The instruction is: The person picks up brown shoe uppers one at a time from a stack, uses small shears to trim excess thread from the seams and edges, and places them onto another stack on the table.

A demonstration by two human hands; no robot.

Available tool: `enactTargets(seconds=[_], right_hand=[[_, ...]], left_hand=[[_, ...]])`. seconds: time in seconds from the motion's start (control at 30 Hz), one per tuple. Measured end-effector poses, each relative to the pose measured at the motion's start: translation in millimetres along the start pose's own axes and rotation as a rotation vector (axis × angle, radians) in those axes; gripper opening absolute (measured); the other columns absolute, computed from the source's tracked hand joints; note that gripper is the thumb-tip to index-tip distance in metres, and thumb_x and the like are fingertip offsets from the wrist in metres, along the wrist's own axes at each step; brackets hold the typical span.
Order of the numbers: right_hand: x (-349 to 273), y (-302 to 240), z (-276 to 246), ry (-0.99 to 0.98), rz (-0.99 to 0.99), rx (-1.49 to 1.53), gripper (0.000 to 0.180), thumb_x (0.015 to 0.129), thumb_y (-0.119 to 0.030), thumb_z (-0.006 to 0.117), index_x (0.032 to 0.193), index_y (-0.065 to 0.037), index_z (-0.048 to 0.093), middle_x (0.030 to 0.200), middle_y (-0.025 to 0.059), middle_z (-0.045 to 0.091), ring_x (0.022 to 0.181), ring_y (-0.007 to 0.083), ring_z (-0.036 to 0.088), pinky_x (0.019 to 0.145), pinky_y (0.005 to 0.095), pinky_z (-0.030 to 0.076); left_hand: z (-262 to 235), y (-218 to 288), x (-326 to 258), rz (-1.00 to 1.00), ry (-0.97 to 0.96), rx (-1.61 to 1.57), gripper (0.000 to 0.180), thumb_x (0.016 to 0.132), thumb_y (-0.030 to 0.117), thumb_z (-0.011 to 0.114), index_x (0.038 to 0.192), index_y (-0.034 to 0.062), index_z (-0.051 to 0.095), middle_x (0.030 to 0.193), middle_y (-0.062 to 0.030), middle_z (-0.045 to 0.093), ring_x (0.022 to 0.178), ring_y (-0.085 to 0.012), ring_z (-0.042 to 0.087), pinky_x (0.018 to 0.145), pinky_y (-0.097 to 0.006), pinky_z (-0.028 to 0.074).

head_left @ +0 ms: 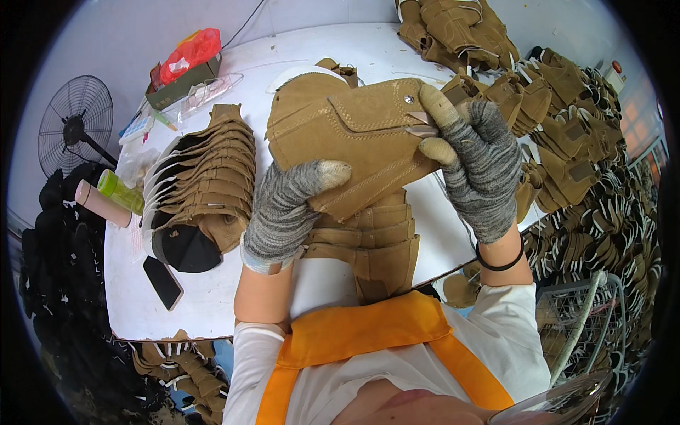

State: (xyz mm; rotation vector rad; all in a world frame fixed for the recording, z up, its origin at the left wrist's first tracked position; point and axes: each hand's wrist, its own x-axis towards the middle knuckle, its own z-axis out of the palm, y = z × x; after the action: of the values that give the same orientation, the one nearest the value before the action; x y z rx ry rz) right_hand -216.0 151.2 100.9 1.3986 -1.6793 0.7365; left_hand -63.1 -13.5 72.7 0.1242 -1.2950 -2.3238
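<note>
Both gloved hands hold a tan suede upper [347, 138] up above the middle of the white bench [212, 297]. The left hand [283, 212] pinches its lower edge, thumb on the face and fingers behind. The right hand [478, 166] pinches the right end near the metal stud [409, 100], thumb and forefinger pressed together on a small tab there.

The upper's long axis runs roughly left to right, tilted down toward the near right; its rounded end points to the far left, its stitched face toward the camera.

Risks, as I judge them: the right hand's grip is narrow, so a tug could slip the tab free and let that end swing down. The stack of uppers [372, 244] directly below and the row [209, 177] along the left side lean loosely; a dropped piece could knock them toward the phone [163, 282] at the near left edge.
</note>
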Motion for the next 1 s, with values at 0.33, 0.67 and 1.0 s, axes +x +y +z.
enactTargets(seconds=[0.33,0.67,1.0], right_hand=[[2,4,-6,-0.014,-0.069,-0.028,0.050,0.071,-0.028,0.074,0.121,-0.023,0.067,0.074,0.0018,0.052,0.066,0.0187,0.052,0.056,0.0324,0.044],[-19,17,4,0.057,-0.055,-0.082,0.049,0.072,-0.027,0.075,0.120,-0.024,0.067,0.067,0.0006,0.052,0.061,0.0186,0.051,0.056,0.0310,0.044],[-25,15,2,0.239,0.286,0.448,0.045,0.086,-0.033,0.068,0.123,-0.009,0.063,0.086,0.0037,0.057,0.074,0.0156,0.053,0.071,0.0285,0.046]], left_hand=[[6,-1,1,0.036,-0.026,0.049,0.071,0.066,0.018,0.077,0.130,0.0005,0.050,0.118,-0.0102,0.060,0.108,-0.0227,0.058,0.097,-0.036,0.046],[4,-13,0,0.019,-0.047,0.195,0.049,0.077,0.022,0.074,0.118,0.0007,0.059,0.107,-0.0075,0.064,0.094,-0.0167,0.061,0.086,-0.030,0.050],[8,-17,2,0.043,-0.039,0.141,0.050,0.077,0.024,0.075,0.119,0.0010,0.058,0.106,-0.0072,0.064,0.094,-0.0160,0.060,0.084,-0.030,0.049]])
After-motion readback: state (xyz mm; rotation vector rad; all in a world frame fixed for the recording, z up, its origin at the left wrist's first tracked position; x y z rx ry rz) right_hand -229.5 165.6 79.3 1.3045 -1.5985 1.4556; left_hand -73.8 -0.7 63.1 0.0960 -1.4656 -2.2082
